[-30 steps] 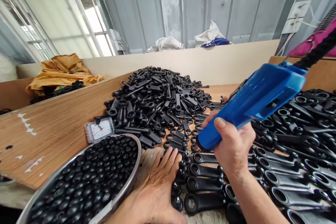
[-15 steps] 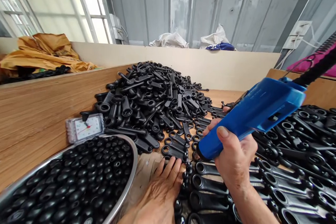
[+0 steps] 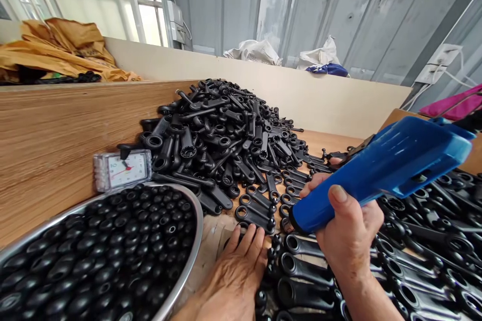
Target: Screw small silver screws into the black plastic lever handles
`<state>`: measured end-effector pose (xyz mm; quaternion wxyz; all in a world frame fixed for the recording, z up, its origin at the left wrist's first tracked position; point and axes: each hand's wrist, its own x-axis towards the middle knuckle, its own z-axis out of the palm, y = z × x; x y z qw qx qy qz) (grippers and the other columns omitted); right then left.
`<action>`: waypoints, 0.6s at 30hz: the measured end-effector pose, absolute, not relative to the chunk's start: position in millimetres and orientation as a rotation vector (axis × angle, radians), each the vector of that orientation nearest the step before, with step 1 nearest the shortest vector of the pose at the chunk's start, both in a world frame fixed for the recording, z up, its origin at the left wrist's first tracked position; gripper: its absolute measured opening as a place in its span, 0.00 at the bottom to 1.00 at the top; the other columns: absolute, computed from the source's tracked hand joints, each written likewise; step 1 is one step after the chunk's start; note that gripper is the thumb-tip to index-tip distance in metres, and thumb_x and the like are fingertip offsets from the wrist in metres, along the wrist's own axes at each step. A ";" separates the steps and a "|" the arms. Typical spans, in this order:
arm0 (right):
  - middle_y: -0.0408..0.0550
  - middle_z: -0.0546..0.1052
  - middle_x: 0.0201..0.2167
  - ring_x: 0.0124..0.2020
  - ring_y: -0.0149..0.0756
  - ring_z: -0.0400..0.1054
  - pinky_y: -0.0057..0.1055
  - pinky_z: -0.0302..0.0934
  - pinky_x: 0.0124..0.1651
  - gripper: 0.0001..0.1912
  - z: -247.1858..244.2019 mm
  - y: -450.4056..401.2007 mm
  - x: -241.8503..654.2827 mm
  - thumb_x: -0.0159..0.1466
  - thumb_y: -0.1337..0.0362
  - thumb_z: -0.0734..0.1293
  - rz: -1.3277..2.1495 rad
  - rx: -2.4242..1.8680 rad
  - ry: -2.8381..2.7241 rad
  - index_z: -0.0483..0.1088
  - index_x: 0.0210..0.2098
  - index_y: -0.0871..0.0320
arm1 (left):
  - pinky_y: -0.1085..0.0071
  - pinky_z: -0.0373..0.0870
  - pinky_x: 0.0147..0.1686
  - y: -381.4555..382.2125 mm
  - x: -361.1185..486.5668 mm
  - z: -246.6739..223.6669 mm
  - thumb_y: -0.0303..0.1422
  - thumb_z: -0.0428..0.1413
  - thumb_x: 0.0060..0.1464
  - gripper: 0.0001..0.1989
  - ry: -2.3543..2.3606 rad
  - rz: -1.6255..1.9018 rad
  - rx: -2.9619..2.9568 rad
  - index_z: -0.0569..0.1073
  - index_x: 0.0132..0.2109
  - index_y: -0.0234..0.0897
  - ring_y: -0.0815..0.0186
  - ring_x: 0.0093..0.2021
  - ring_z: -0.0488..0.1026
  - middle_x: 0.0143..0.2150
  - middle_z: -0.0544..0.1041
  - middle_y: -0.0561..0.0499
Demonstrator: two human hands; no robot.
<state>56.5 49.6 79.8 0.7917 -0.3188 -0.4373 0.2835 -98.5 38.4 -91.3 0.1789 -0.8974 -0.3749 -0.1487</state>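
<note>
Right hand (image 3: 349, 230) grips the blue tool (image 3: 380, 165), its tip (image 3: 287, 224) near the open-fingered left hand (image 3: 238, 270) touching black handles (image 3: 259, 219), lower centre.

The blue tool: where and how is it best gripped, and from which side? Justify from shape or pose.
Probably wrapped around the rounded lower barrel of the blue tool, from the wearer's side, as the right hand does. The barrel looks slimmer than the blocky upper end, and slants down leftward.

Knobs (image 3: 113, 246) lie in a bowl (image 3: 199, 215) left of lever rows (image 3: 307, 267), a clock (image 3: 128, 170) behind it, left of the lever heap (image 3: 229, 135).
</note>
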 end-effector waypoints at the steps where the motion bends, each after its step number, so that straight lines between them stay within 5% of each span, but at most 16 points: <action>1: 0.42 0.75 0.20 0.20 0.36 0.67 0.34 0.62 0.22 0.19 79.4 49.9 56.3 0.47 0.53 0.75 0.611 -0.688 -0.945 0.73 0.32 0.58 | 0.55 0.58 0.58 38.5 -98.3 -91.6 0.35 0.40 0.68 0.19 -1.053 -0.418 -2.538 0.62 0.61 0.38 0.54 0.62 0.62 0.61 0.68 0.45; 7: 0.44 0.74 0.21 0.22 0.36 0.67 0.34 0.62 0.23 0.14 75.7 50.8 57.6 0.50 0.54 0.73 0.579 -0.688 -1.003 0.71 0.25 0.59 | 0.54 0.56 0.59 37.7 -101.4 -89.0 0.38 0.42 0.67 0.21 -1.064 -0.405 -2.579 0.59 0.63 0.37 0.54 0.63 0.60 0.62 0.66 0.44; 18: 0.41 0.74 0.19 0.19 0.37 0.67 0.31 0.62 0.19 0.31 88.1 40.0 59.8 0.43 0.54 0.75 0.674 -0.697 -0.883 0.67 0.44 0.58 | 0.55 0.58 0.60 38.5 -98.9 -87.7 0.36 0.40 0.67 0.18 -1.141 -0.306 -2.624 0.65 0.59 0.42 0.56 0.62 0.62 0.62 0.67 0.47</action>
